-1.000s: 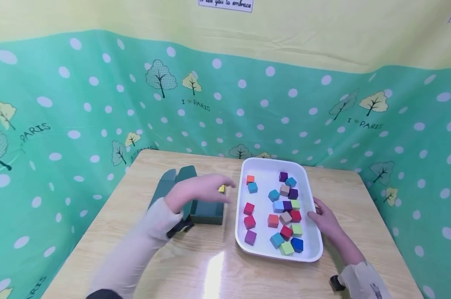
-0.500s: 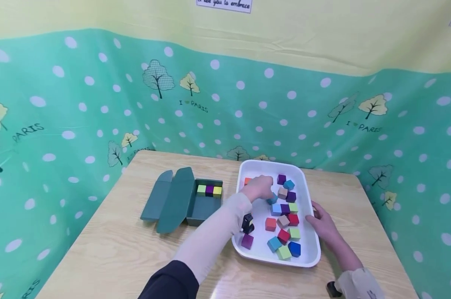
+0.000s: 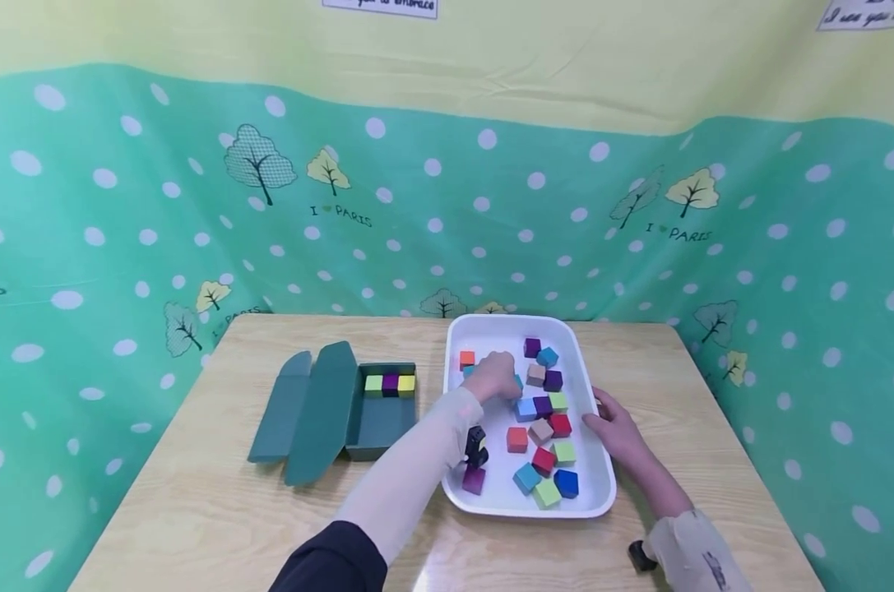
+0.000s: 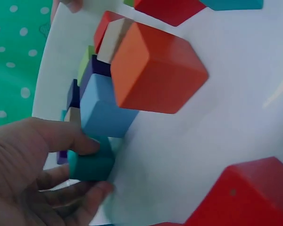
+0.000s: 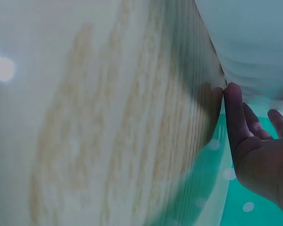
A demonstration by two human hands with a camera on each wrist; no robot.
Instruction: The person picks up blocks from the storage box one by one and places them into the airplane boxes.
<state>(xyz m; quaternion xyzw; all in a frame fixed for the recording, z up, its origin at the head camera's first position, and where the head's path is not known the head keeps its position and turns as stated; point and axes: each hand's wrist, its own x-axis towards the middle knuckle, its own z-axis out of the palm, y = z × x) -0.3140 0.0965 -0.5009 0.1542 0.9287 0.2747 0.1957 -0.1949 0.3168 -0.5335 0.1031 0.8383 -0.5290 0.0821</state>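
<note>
So the left hand [image 3: 493, 376] is inside the white tray [image 3: 491, 333], around the middle, thumb and fingers closed up on a teal block [image 4: 92, 165]. The block sits right at the fingertips, just beside a light blue block [image 4: 108, 101]. Can't tell if it's off the tray's floor. The right hand [image 3: 618, 429] is over at the tray's right edge, only slightly open, thumb on the rim and fingers against the outer wall. Left of the tray, a green box [image 3: 387, 421] sits on the worktop [image 3: 195, 510].
</note>
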